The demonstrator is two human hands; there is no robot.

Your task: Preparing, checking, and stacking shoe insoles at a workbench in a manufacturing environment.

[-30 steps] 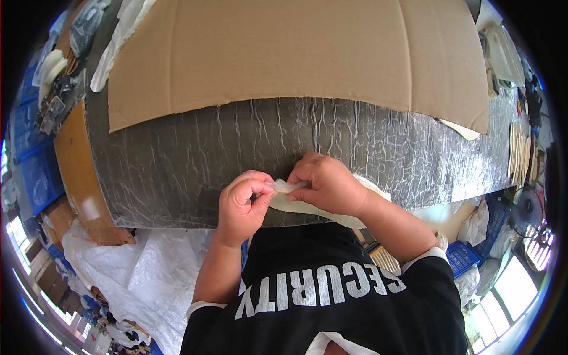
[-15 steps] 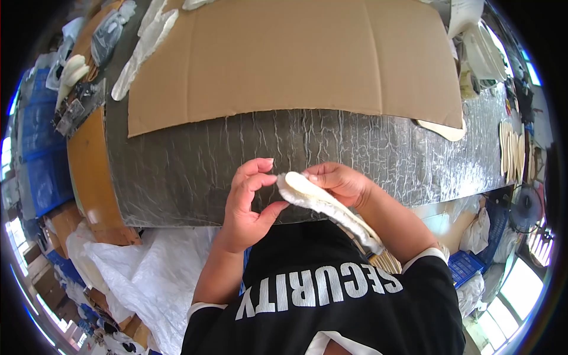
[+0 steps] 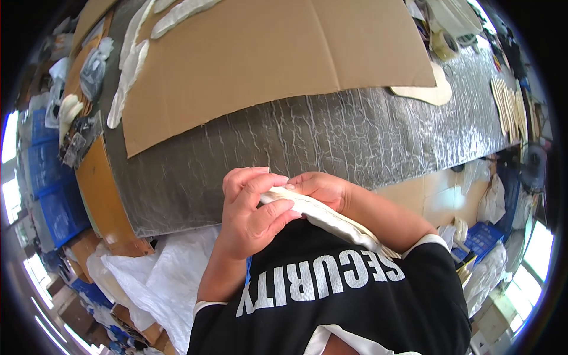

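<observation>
A long, cream insole-shaped piece (image 3: pixel 335 220) with a white soft layer along its edge is held in front of my chest. It slants from upper left down to the right, its lower end by my right forearm. My left hand (image 3: pixel 248 207) is closed round its upper left end, thumb on the near side and fingers over the top. My right hand (image 3: pixel 324 188) pinches the far edge near the same end; some of its fingers are hidden behind the piece.
A large cardboard sheet (image 3: pixel 236 65) covers the far part of the dark, crinkled tabletop (image 3: pixel 195 177). White elongated pieces (image 3: pixel 127 83) lie at its left edge. A cream sole-shaped piece (image 3: pixel 435 89) lies at its right corner, with a row of cream strips (image 3: pixel 507 109) farther right.
My left hand has closed onto the upper end of the piece, its fingers apart from it before. The white layer now sits closer along the edge. The view has turned slightly.
</observation>
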